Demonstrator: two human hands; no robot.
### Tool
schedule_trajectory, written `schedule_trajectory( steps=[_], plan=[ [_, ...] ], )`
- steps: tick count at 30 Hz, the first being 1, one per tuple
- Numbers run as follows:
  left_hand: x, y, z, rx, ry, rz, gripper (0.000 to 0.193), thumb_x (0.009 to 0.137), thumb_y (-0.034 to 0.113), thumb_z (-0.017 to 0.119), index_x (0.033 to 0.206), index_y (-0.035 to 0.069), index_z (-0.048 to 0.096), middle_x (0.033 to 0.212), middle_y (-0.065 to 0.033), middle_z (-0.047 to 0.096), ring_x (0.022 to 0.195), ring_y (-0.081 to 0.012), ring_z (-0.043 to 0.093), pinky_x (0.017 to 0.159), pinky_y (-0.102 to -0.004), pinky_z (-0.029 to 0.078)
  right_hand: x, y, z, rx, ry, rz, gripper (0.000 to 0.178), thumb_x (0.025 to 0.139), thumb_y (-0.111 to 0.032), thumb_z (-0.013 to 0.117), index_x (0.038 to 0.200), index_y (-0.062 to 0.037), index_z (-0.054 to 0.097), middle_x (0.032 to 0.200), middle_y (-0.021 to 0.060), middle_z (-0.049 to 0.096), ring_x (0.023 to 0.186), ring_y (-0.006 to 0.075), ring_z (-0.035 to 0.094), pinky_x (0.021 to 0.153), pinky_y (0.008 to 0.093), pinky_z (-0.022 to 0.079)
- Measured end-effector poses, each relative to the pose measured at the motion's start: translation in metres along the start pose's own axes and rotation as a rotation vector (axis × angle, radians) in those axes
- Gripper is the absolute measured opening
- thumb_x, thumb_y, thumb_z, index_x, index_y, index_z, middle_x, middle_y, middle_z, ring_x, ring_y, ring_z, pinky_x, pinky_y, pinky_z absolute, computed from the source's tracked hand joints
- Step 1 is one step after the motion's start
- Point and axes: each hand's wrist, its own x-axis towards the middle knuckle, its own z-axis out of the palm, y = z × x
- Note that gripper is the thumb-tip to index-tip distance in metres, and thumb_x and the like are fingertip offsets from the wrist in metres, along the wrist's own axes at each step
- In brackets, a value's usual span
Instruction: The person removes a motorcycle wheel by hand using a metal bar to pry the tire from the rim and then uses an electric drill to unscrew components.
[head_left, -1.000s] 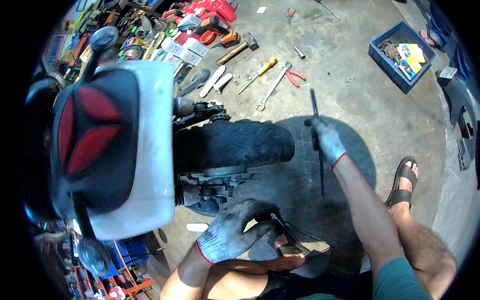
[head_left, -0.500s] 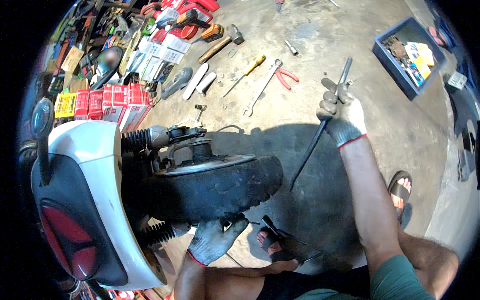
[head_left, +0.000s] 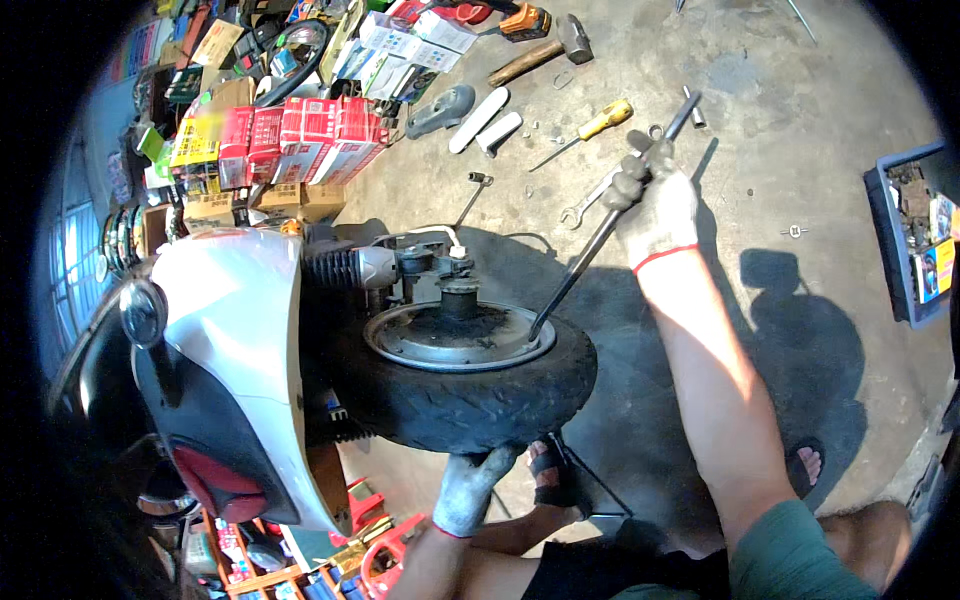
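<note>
In the head view, the concrete floor [head_left: 825,150] carries a hammer [head_left: 527,63], a yellow-handled screwdriver [head_left: 605,119] and a wrench [head_left: 592,198] on its far side. Your right hand [head_left: 655,205] is clenched round a dark metal bar [head_left: 580,264], its lower end at the silver rim [head_left: 430,350], left of centre. Your left hand [head_left: 468,495] touches the tyre's [head_left: 470,412] near side; whether it grips, I cannot tell.
</note>
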Motion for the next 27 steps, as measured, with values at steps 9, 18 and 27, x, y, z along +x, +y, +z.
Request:
schedule_trajectory(
  steps=[9, 18, 27],
  plan=[
    [-0.004, 0.005, 0.051, -0.199, 0.296, 0.069, 0.061, 0.092, 0.034, 0.059, 0.138, 0.003, 0.034, 0.13, -0.0154, 0.051, 0.115, -0.0316, 0.054, 0.095, -0.0478, 0.049, -0.021, 0.011, -0.002, -0.005, -0.083, -0.012, 0.035, 0.1, -0.037, 0.045, 0.107, -0.004, 0.053, 0.064, -0.003, 0.037, 0.05, 0.0086, 0.034, 0.045, 0.0245, 0.027],
    [-0.021, -0.007, 0.043, -0.273, 0.369, 0.184, 0.055, 0.093, 0.032, 0.057, 0.128, -0.008, 0.042, 0.123, -0.0175, 0.053, 0.111, -0.0273, 0.056, 0.097, -0.0409, 0.045, -0.062, 0.018, 0.004, 0.035, -0.192, -0.106, 0.031, 0.096, -0.039, 0.053, 0.097, -0.0083, 0.053, 0.059, -0.0034, 0.038, 0.045, 0.0084, 0.033, 0.041, 0.0248, 0.025],
    [-0.026, -0.005, 0.039, -0.285, 0.322, 0.198, 0.056, 0.093, 0.035, 0.057, 0.127, -0.008, 0.043, 0.12, -0.0179, 0.056, 0.108, -0.0257, 0.057, 0.094, -0.0396, 0.046, -0.049, 0.051, 0.021, -0.155, -0.131, 0.173, 0.027, 0.098, -0.037, 0.049, 0.092, -0.0105, 0.053, 0.058, -0.0041, 0.037, 0.044, 0.0085, 0.032, 0.04, 0.025, 0.024]
  ],
)
